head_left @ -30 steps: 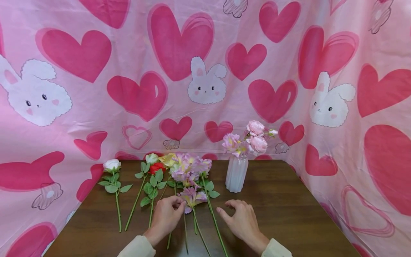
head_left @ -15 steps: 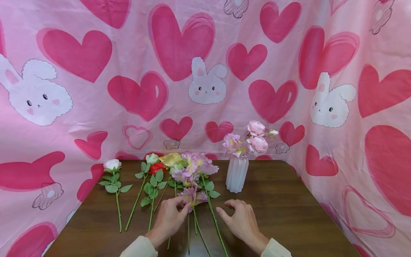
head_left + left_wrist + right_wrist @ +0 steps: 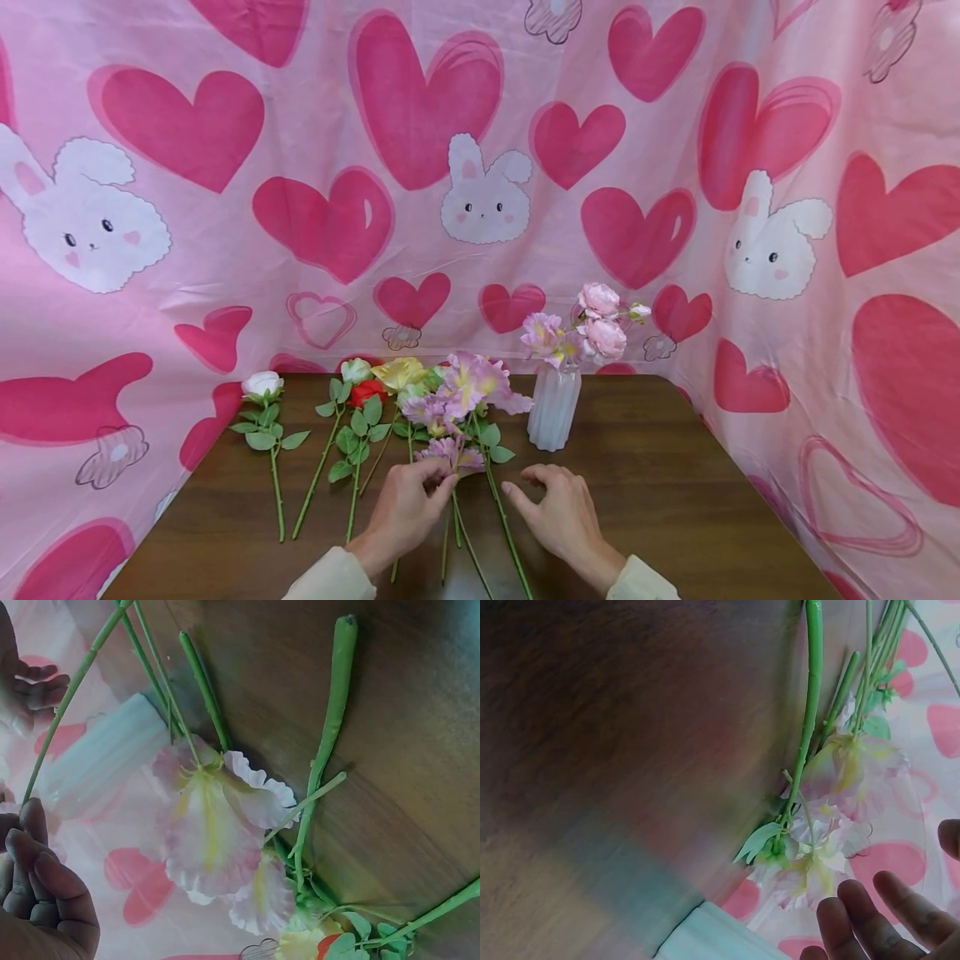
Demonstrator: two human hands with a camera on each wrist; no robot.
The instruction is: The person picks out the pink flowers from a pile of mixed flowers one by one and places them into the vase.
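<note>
Progress looks partial: at the far right of the dark brown wooden table (image 3: 675,500), a frosted white, ribbed vase (image 3: 552,412) already holds pale pink, full-petalled roses (image 3: 602,339) and a pink-purple, ruffled flower (image 3: 542,333). Outside it lie a white rose (image 3: 262,384) at the left, then a red rose (image 3: 367,393), a yellow, broad-petalled flower (image 3: 400,374) and more ruffled ones. The left hand (image 3: 408,504) pinches a thin green stem (image 3: 64,712) between thumb and fingers, near the middle of the table — left of the vase and nearer. That stem seems to belong to the large pink-purple, yellow-throated bloom (image 3: 474,385) at the far end, though overlapping petals hide the join. Its petals look wide, frilled and soft. The right hand (image 3: 562,508) holds nothing — fingers loosely bent and apart, just right of the lying stems.
</note>
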